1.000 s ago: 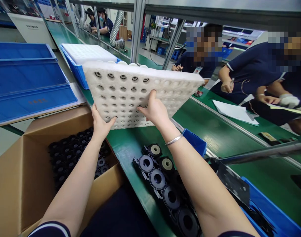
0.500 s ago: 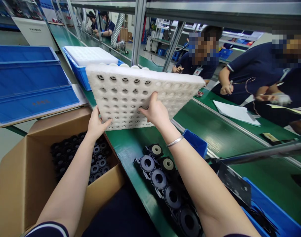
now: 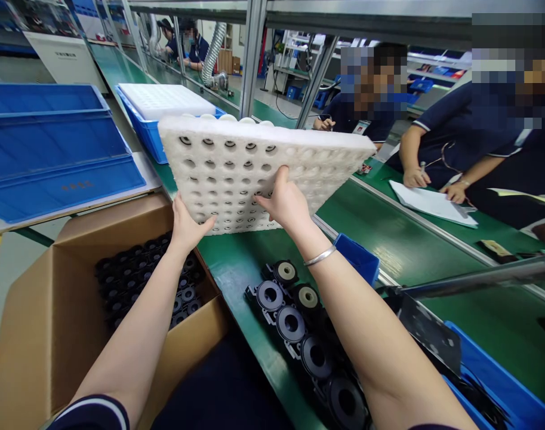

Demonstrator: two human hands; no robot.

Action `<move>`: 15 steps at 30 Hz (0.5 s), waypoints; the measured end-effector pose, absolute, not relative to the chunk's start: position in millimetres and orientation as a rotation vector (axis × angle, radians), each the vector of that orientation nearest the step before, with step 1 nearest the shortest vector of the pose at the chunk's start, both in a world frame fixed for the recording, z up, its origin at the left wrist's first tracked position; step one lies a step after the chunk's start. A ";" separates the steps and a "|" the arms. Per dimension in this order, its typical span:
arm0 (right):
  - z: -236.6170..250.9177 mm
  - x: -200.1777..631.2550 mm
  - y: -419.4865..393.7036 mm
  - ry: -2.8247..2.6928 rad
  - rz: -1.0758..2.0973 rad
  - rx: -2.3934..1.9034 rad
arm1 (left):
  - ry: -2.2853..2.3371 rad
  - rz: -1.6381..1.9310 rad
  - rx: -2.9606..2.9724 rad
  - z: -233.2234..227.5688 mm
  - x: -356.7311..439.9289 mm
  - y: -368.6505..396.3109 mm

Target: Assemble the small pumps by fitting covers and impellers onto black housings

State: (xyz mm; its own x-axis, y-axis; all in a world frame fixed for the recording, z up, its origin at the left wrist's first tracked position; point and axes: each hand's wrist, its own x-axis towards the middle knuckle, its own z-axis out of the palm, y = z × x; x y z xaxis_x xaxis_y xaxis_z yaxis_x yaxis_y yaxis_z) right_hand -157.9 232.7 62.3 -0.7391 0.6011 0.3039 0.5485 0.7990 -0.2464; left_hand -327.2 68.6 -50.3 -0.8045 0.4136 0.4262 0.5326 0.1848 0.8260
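Both hands grip tilted foam tray [image 3: 236, 173]: left hand [image 3: 187, 227] at seven o'clock, right hand [image 3: 288, 203] at centre. Sockets apparently loaded; keep level, support underside above conveyor [image 3: 388, 239].

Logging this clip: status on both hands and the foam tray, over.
Left hand and right hand both grip white foam tray, tilted up above green belt. Black round parts lie beneath; cardboard box left.

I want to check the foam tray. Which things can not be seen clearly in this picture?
- Foam tray: its far face is turned away in the head view.
- Left hand and right hand: fingers hidden behind the tray.
- Cardboard box: cut off by the left edge.
- Black parts: partly under the right forearm.
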 end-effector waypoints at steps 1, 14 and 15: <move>62.4 -157.9 232.6 -2.620 0.198 -0.870 | -2.344 -1.701 -0.912 -49.8 -324.9 70.4; 62.2 -160.4 233.9 -2.598 0.225 -0.860 | -2.282 -1.813 -1.099 -65.9 -340.7 61.8; 62.2 -161.2 234.7 -2.601 0.225 -0.852 | -2.271 -1.863 -1.159 -69.9 -345.1 57.9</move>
State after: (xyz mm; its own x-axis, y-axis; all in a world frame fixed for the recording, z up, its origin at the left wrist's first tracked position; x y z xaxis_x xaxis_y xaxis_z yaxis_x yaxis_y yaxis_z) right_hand -161.2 234.7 62.2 -0.7376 0.5969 0.3158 0.5337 0.8018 -0.2689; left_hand -345.1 57.9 -69.9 -0.7306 0.5371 0.4217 0.5186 0.0345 0.8543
